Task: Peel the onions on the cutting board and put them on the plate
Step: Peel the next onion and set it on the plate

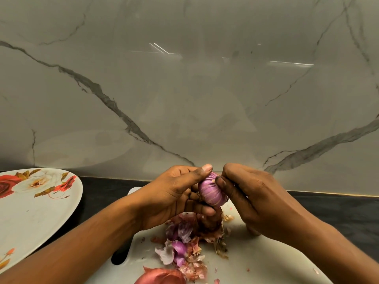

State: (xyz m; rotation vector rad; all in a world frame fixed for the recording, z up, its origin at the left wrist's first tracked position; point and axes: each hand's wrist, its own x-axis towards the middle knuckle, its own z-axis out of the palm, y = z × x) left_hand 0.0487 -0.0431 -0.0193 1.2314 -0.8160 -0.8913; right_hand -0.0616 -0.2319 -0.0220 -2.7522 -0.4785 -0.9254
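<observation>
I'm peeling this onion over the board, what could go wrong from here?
The left hand grips the onion in the air while the right hand pinches at its top; a hard tug could make it slip and drop. Loose peels pile on the cutting board below, so scraps might cling and reach the plate.

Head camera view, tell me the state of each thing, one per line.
onion: mostly peeled, purple, held above the cutting board.
left hand: grips the onion, thumb over its top.
right hand: pinches at the onion's top end.
peels: loose, heaped on the board under the hands.
cutting board: flat on the counter, littered with skin.
plate: flat, left of the board.
</observation>
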